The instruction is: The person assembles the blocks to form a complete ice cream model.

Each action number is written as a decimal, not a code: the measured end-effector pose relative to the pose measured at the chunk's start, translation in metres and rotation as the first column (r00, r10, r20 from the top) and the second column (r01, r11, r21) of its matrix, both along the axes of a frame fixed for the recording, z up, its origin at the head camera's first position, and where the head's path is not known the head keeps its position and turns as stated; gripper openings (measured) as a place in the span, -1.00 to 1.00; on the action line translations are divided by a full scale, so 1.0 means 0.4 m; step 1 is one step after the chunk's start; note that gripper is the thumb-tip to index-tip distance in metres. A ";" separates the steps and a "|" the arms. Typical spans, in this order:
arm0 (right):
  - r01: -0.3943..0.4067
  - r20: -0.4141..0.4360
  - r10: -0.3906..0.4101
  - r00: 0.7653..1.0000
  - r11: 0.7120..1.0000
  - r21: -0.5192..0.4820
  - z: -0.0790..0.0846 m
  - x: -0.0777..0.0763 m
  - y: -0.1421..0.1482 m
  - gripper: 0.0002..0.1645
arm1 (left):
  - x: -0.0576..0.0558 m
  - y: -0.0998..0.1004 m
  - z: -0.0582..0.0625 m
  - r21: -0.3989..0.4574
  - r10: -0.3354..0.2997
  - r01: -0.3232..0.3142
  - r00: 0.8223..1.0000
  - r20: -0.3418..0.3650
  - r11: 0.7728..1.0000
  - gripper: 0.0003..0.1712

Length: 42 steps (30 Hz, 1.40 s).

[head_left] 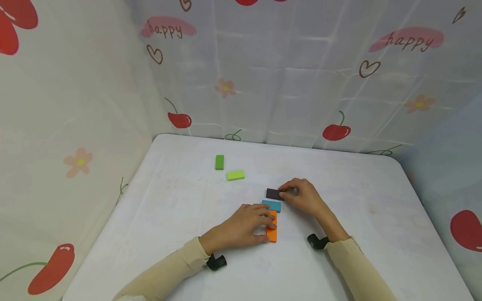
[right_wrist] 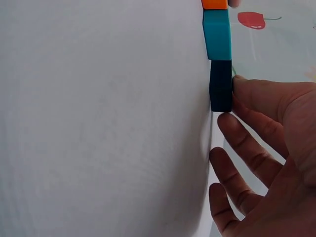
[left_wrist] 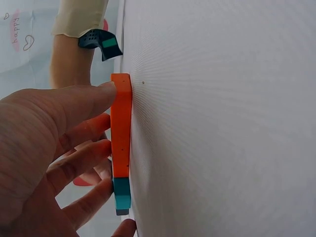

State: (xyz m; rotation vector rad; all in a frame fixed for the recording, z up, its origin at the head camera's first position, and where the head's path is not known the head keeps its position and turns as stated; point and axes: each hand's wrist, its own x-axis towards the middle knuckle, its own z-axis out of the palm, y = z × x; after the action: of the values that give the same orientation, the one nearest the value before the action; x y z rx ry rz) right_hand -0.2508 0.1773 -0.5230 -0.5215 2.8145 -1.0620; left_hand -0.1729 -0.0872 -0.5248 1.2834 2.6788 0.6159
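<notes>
On the white table, a long orange block (head_left: 272,236) lies lengthwise, with a blue block (head_left: 272,205) set crosswise at its far end. My left hand (head_left: 246,225) is over the orange block, thumb near its close end and fingertips touching its top, the fingers spread and loosely bent. Just beyond the blue block lies a dark, nearly black block (head_left: 274,194), parallel to it. My right hand (head_left: 303,198) pinches the right end of this dark block between thumb and index finger. Its other fingers (right_wrist: 237,182) hang apart from the block in the right wrist view.
Farther back to the left, a dark green block (head_left: 219,162) and a lime green block (head_left: 235,175) lie on the table (head_left: 169,200). Printed curtains (head_left: 263,83) stand along the table's back edge and sides. Each wrist wears a small black camera (head_left: 317,241).
</notes>
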 end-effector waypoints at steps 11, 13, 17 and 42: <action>0.001 -0.015 -0.001 1.000 1.000 -0.003 -0.005 0.006 -0.011 -0.79 | 0.001 -0.001 0.004 0.000 -0.001 0.001 1.000 0.010 1.000 -0.65; 0.000 -0.013 0.000 1.000 1.000 -0.004 -0.007 0.006 -0.012 -0.79 | 0.001 -0.001 0.004 -0.001 0.001 -0.001 1.000 0.009 1.000 -0.65; 0.004 -0.004 -0.004 1.000 1.000 0.001 -0.010 0.004 -0.014 -0.80 | -0.001 0.000 0.003 -0.002 0.001 -0.001 1.000 0.005 1.000 -0.64; -0.022 0.014 0.023 1.000 1.000 -0.019 -0.010 0.006 -0.023 -0.81 | -0.006 -0.001 -0.001 0.000 -0.002 0.002 1.000 0.003 1.000 -0.64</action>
State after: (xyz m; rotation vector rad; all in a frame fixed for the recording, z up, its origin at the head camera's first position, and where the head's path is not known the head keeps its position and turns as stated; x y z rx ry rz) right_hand -0.2482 0.1682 -0.5268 -0.5443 2.7825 -1.0845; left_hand -0.1752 -0.0876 -0.5254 1.2834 2.6750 0.6176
